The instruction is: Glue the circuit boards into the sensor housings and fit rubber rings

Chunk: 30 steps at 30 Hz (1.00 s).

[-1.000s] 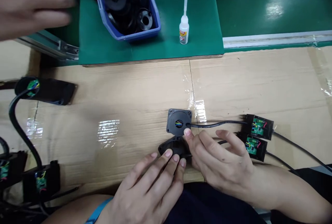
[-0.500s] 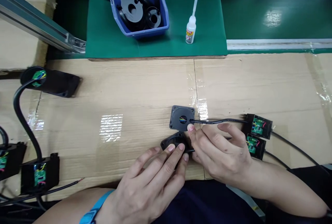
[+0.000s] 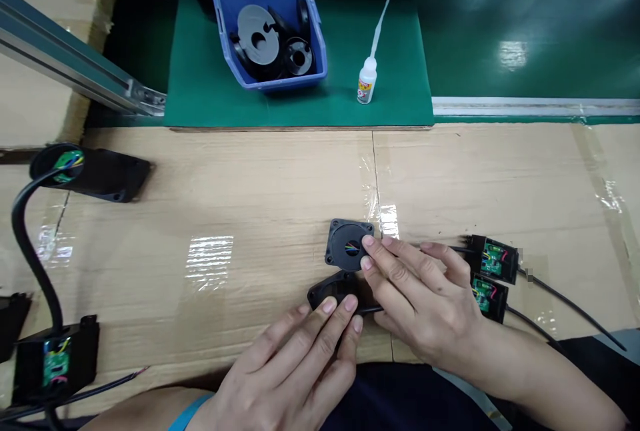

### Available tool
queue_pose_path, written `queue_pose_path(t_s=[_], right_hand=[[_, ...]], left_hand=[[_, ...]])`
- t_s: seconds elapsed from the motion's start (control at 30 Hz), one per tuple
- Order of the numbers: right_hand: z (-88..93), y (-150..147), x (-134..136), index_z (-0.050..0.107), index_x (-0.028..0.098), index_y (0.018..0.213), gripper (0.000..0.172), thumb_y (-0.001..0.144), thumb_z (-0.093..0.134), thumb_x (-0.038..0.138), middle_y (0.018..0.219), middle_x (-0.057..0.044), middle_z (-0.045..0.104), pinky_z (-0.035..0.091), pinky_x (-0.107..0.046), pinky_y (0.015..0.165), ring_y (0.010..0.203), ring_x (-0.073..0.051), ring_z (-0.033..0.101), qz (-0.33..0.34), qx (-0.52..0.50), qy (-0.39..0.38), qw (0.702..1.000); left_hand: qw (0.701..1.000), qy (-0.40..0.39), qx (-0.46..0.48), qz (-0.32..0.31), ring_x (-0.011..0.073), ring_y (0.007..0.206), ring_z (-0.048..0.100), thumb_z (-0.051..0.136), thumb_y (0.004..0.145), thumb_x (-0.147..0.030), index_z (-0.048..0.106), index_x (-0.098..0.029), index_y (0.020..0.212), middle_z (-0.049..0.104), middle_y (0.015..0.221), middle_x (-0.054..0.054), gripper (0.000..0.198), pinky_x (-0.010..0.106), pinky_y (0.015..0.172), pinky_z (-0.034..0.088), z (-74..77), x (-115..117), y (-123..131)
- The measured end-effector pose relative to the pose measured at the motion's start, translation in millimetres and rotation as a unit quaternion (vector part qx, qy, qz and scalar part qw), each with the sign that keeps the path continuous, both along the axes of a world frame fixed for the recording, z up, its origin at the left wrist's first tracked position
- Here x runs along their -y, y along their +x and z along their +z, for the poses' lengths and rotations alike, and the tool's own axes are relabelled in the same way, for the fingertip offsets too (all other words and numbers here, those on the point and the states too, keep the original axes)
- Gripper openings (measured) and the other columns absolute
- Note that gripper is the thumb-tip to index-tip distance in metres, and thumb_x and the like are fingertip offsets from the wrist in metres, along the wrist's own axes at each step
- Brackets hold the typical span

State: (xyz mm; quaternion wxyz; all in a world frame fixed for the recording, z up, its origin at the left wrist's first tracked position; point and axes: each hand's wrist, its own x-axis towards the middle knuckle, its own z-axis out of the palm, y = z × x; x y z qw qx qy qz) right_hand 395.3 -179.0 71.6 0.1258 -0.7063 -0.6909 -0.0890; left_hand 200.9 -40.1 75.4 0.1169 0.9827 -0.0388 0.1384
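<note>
A black square plate [image 3: 341, 254] with corner holes and a round opening lies flat on the cardboard. Coloured wires show in its opening. My right hand [image 3: 425, 291] grips the plate's right edge with the fingertips, covering much of the black cable there. Just below, a second black square-cornered part [image 3: 325, 290] is partly hidden under my left hand [image 3: 295, 364], whose bent fingers press on it. A cable runs from this part toward my right hand. To the right are two small black housings, an upper one [image 3: 509, 264] and a lower one [image 3: 495, 301], with green circuit boards showing.
A blue bin [image 3: 280, 84] of black and grey round parts stands on the green board, beside a white dropper bottle [image 3: 367, 81]. At left lie black housings [image 3: 80, 364] with thick cables, a black tube-shaped part [image 3: 113, 174] and a metal rail [image 3: 75, 54].
My right fingers have shifted from the cable at the plate's lower right corner onto its right edge. My left hand stays on the lower part. The whole view has tilted slightly upward.
</note>
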Motion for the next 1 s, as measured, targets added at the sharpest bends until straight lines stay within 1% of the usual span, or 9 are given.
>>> queue_pose_path(t_s=[0.13, 0.27, 0.37, 0.47, 0.57, 0.7, 0.87, 0.93, 1.0], right_hand=[[-0.5, 3, -4, 0.069, 0.012, 0.112, 0.024, 0.095, 0.059, 0.025, 0.138, -0.014, 0.066, 0.036, -0.044, 0.111, 0.122, -0.024, 0.061, 0.016, -0.005, 0.000, 1.000], [-2.8, 4, -3, 0.067, 0.013, 0.116, 0.028, 0.093, 0.063, 0.028, 0.142, -0.014, 0.063, 0.032, -0.047, 0.115, 0.121, -0.025, 0.060, 0.018, -0.001, -0.010, 1.000], [-3.8, 4, -1, 0.066, 0.014, 0.116, 0.028, 0.092, 0.065, 0.029, 0.142, -0.013, 0.063, 0.030, -0.048, 0.116, 0.118, -0.025, 0.062, 0.016, 0.012, -0.017, 1.000], [-3.6, 3, -1, 0.066, 0.014, 0.114, 0.026, 0.092, 0.065, 0.027, 0.139, -0.013, 0.066, 0.031, -0.048, 0.116, 0.116, -0.025, 0.063, 0.016, 0.026, -0.009, 0.999], [-3.8, 2, -2, 0.065, 0.014, 0.114, 0.025, 0.092, 0.064, 0.026, 0.138, -0.012, 0.066, 0.032, -0.048, 0.116, 0.117, -0.025, 0.063, 0.013, 0.036, -0.007, 0.999], [-4.2, 2, -3, 0.065, 0.016, 0.112, 0.021, 0.092, 0.063, 0.022, 0.138, -0.011, 0.066, 0.032, -0.047, 0.116, 0.117, -0.023, 0.062, 0.010, 0.043, -0.005, 0.999], [-3.2, 3, -2, 0.065, 0.016, 0.112, 0.020, 0.093, 0.061, 0.023, 0.137, -0.010, 0.067, 0.034, -0.047, 0.115, 0.117, -0.023, 0.062, 0.014, 0.038, -0.001, 0.999], [-2.3, 4, -1, 0.065, 0.016, 0.110, 0.018, 0.095, 0.060, 0.024, 0.136, -0.009, 0.068, 0.037, -0.047, 0.114, 0.115, -0.022, 0.063, 0.011, 0.034, 0.005, 0.999], [-1.6, 5, 1, 0.065, 0.016, 0.111, 0.019, 0.097, 0.059, 0.026, 0.138, -0.008, 0.067, 0.037, -0.046, 0.115, 0.119, -0.022, 0.062, 0.010, 0.023, 0.001, 1.000]], left_hand=[[0.999, 0.016, 0.038, -0.020, 0.0251, 0.122, 0.064, 0.035, 0.101, -0.007, 0.069, -0.006, 0.123, 0.073, 0.122, 0.012, 0.040, 0.041, 0.117, 0.038, -2.6, 1, -5], [0.997, 0.013, 0.077, -0.005, 0.0176, 0.093, 0.068, 0.051, 0.096, -0.005, 0.072, -0.009, 0.117, 0.075, 0.100, 0.005, 0.030, 0.035, 0.101, 0.051, -10.7, 2, -9], [0.993, 0.022, 0.119, 0.003, 0.0154, 0.084, 0.066, 0.057, 0.092, 0.000, 0.074, -0.010, 0.113, 0.066, 0.078, 0.000, 0.029, 0.032, 0.091, 0.057, -19.3, 2, -10], [0.988, 0.047, 0.148, 0.012, 0.0138, 0.080, 0.064, 0.060, 0.090, 0.001, 0.075, -0.012, 0.112, 0.053, 0.066, -0.004, 0.029, 0.030, 0.095, 0.058, -26.3, 4, -9], [0.986, 0.057, 0.157, 0.023, 0.0126, 0.079, 0.063, 0.060, 0.092, -0.001, 0.075, -0.014, 0.111, 0.051, 0.065, -0.004, 0.028, 0.031, 0.102, 0.057, -28.9, 6, -9], [0.987, 0.063, 0.144, 0.018, 0.0130, 0.080, 0.062, 0.058, 0.093, -0.002, 0.075, -0.014, 0.112, 0.056, 0.068, -0.004, 0.028, 0.033, 0.105, 0.055, -29.0, 4, -11], [0.987, 0.074, 0.145, -0.019, 0.0129, 0.080, 0.061, 0.069, 0.088, -0.004, 0.075, -0.015, 0.111, 0.064, 0.077, -0.003, 0.026, 0.031, 0.099, 0.054, -30.5, -3, -11], [0.988, 0.043, 0.148, -0.022, 0.0131, 0.080, 0.061, 0.076, 0.083, -0.007, 0.075, -0.016, 0.108, 0.065, 0.079, -0.003, 0.026, 0.031, 0.092, 0.055, -28.1, -6, -10], [0.991, -0.020, 0.129, -0.009, 0.0152, 0.085, 0.064, 0.078, 0.084, -0.015, 0.074, -0.018, 0.105, 0.065, 0.083, -0.001, 0.022, 0.034, 0.089, 0.055, -21.9, -11, -7]])
